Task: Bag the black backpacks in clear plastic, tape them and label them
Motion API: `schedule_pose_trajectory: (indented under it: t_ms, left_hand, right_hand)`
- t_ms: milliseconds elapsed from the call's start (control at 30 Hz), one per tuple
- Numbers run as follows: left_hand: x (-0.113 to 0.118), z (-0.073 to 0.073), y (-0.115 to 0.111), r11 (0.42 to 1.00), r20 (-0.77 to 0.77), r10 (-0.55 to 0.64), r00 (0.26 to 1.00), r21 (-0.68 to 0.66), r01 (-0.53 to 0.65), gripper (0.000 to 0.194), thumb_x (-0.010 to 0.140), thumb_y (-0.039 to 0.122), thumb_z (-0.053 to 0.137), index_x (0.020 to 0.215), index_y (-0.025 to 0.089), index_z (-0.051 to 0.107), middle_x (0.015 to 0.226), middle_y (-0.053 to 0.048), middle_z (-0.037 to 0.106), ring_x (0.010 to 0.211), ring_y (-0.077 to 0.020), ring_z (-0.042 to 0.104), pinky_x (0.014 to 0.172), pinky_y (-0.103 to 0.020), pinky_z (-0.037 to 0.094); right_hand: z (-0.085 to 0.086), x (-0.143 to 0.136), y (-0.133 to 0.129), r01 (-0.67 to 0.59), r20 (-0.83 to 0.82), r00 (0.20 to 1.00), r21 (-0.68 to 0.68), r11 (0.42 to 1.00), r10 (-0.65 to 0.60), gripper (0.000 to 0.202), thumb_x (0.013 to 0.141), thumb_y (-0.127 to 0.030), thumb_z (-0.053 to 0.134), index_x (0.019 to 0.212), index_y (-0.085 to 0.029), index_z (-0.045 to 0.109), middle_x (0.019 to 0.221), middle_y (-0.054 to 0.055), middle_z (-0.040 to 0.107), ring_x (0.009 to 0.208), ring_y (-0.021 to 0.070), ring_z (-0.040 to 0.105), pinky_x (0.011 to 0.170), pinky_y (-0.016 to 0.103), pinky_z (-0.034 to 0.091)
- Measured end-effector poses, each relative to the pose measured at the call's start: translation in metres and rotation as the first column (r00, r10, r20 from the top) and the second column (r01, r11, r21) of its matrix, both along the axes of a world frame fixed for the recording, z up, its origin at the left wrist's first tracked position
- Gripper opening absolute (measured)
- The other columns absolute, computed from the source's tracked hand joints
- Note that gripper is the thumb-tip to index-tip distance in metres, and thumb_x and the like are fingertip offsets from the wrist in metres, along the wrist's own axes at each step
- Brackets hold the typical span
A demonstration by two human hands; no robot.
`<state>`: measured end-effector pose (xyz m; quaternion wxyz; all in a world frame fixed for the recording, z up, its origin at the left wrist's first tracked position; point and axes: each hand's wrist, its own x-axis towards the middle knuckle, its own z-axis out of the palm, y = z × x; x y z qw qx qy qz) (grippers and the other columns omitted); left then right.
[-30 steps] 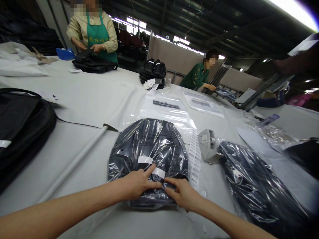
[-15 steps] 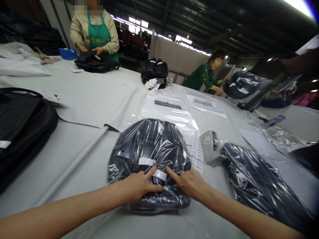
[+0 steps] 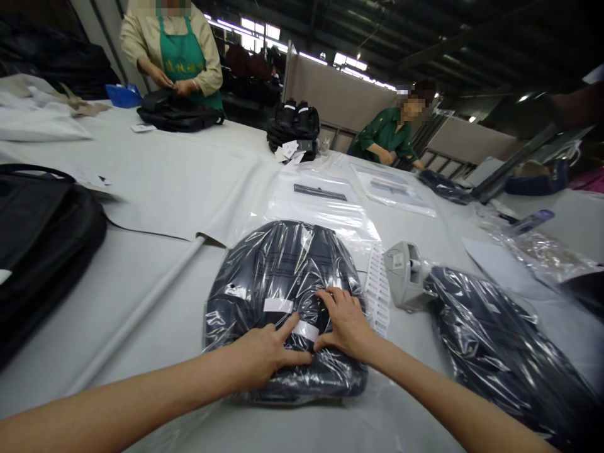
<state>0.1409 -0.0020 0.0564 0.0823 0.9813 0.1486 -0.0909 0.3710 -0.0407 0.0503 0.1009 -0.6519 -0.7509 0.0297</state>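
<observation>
A dark backpack in clear plastic lies flat on the pale table in front of me. White bands wrap its two straps; one white band shows at the middle. My left hand rests on the lower left of the plastic, thumb and index finger spread beside the lower band. On the right side, my right hand presses on the plastic with its fingers apart and bent. Neither hand grips anything.
Right of the backpack are a sheet of barcode labels, a grey tape dispenser and another wrapped bag. Flat plastic bags lie beyond. A black bag is at left. Two people work across the table.
My right hand has gone from pointing with its index finger to spread fingers on the plastic. My left hand has barely moved. The person at right has lowered a wrapped bag onto the table.
</observation>
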Motion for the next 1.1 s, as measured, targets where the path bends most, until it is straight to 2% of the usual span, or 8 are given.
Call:
schedule_pose_trajectory:
  t_ms: [167, 300, 367, 500, 633, 900, 1000, 1100]
  left_hand:
    - [-0.001, 0.007, 0.0, 0.999, -0.001, 0.004, 1.0, -0.037, -0.004, 0.069, 0.077, 0.011, 0.053, 0.129, 0.052, 0.033, 0.148, -0.015, 0.013, 0.087, -0.0313, 0.063, 0.064, -0.045, 0.052]
    - [-0.004, 0.01, 0.002, 0.996, 0.053, -0.009, 0.999, -0.085, 0.013, 0.078, 0.072, 0.006, 0.054, 0.133, 0.047, 0.027, 0.149, -0.012, 0.012, 0.088, -0.0279, 0.062, 0.07, -0.042, 0.052]
    - [-0.009, 0.01, 0.006, 0.986, 0.12, 0.035, 0.992, -0.163, -0.015, 0.091, 0.063, 0.0, 0.056, 0.137, 0.04, 0.02, 0.149, -0.012, 0.012, 0.09, -0.0249, 0.061, 0.074, -0.038, 0.052]
    - [-0.028, 0.01, 0.013, 0.917, 0.412, 0.221, 0.884, -0.397, -0.045, 0.076, 0.067, -0.004, 0.047, 0.132, 0.025, 0.02, 0.138, -0.013, 0.026, 0.096, -0.0167, 0.056, 0.081, -0.03, 0.049]
    - [-0.044, 0.01, 0.007, 0.876, 0.574, 0.251, 0.779, -0.478, 0.07, 0.044, 0.078, 0.0, 0.041, 0.115, 0.023, 0.03, 0.117, -0.008, 0.039, 0.076, -0.0084, 0.053, 0.073, -0.024, 0.048]
    - [-0.072, 0.042, -0.001, 0.772, 0.444, 0.455, 0.772, -0.629, -0.092, 0.028, 0.084, 0.014, 0.048, 0.11, 0.021, 0.041, 0.104, -0.004, 0.054, 0.085, -0.0136, 0.058, 0.079, -0.027, 0.048]
    - [-0.129, 0.048, -0.007, 0.82, 0.41, 0.496, 0.766, -0.511, -0.257, 0.064, 0.074, 0.035, 0.069, 0.128, 0.025, 0.036, 0.127, -0.009, 0.047, 0.118, -0.0243, 0.045, 0.102, -0.04, 0.035]
    - [-0.178, 0.025, -0.026, 0.92, 0.325, 0.387, 0.863, -0.197, -0.339, 0.116, 0.05, 0.046, 0.083, 0.142, 0.027, 0.016, 0.148, -0.016, 0.017, 0.133, -0.0388, 0.02, 0.106, -0.059, 0.017]
  right_hand:
    - [0.034, 0.0, 0.0, 0.08, -0.453, 0.89, 0.021, 0.997, -0.062, 0.055, 0.071, -0.048, 0.066, 0.116, -0.019, 0.051, 0.105, 0.01, 0.056, 0.098, 0.0265, 0.052, 0.086, 0.044, 0.042]
    - [0.043, -0.045, -0.021, 0.17, -0.931, 0.353, -0.033, 0.985, -0.092, 0.036, 0.089, -0.048, 0.041, 0.114, -0.022, 0.045, 0.095, 0.005, 0.058, 0.082, 0.0174, 0.059, 0.071, 0.032, 0.05]
    - [0.028, -0.067, -0.028, 0.107, -0.973, 0.228, -0.006, 0.994, -0.031, 0.04, 0.09, -0.051, 0.036, 0.116, -0.022, 0.041, 0.102, 0.007, 0.057, 0.091, 0.0178, 0.059, 0.078, 0.032, 0.05]
    - [-0.011, -0.084, -0.027, -0.043, -0.93, 0.349, 0.11, 0.993, 0.118, 0.059, 0.084, -0.06, 0.039, 0.126, -0.019, 0.033, 0.105, 0.009, 0.057, 0.092, 0.0196, 0.058, 0.082, 0.034, 0.048]
    - [-0.019, -0.084, -0.022, -0.23, -0.77, 0.59, 0.127, 0.965, 0.242, 0.074, 0.068, -0.048, 0.067, 0.13, -0.019, 0.039, 0.098, 0.005, 0.057, 0.087, 0.02, 0.054, 0.082, 0.035, 0.044]
    - [-0.015, -0.087, -0.025, -0.269, -0.688, 0.663, 0.149, 0.952, 0.295, 0.012, 0.08, -0.029, 0.063, 0.074, -0.023, 0.07, 0.072, 0.0, 0.053, 0.072, 0.0144, 0.052, 0.065, 0.028, 0.041]
    - [-0.018, -0.086, -0.027, -0.282, -0.677, 0.659, 0.182, 0.942, 0.328, 0.013, 0.083, -0.027, 0.059, 0.077, -0.022, 0.069, 0.074, 0.001, 0.056, 0.073, 0.0145, 0.054, 0.068, 0.028, 0.042]
    - [-0.021, -0.085, -0.027, -0.295, -0.651, 0.666, 0.219, 0.93, 0.364, 0.013, 0.084, -0.026, 0.058, 0.078, -0.023, 0.068, 0.076, 0.001, 0.058, 0.074, 0.0147, 0.055, 0.069, 0.029, 0.043]
